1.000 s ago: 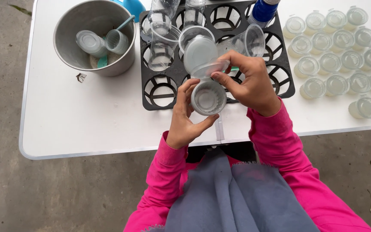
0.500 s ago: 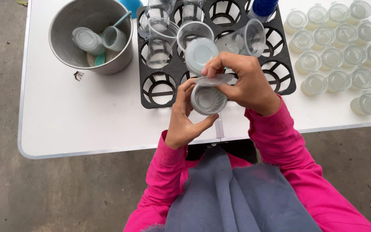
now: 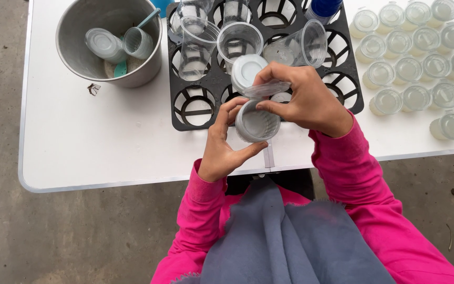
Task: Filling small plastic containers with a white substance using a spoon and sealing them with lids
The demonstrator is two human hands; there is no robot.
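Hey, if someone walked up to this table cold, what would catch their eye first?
Probably the two pink-sleeved hands at centre: the left hand cradles a small clear cup while the right hand holds a lid just above it. Behind them sits a black cup tray, with a metal bucket far left and rows of lidded cups far right.

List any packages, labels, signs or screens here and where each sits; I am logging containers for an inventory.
No labels, signs or screens show.
Small cup: clear, round, held in left hand.
Lid: clear, round, in right hand, above the cup.
Lidded cups: clear, round, in rows at table's right.
Tray: black, ringed holes, holding tall clear cups.
Bucket: grey metal, upper left.
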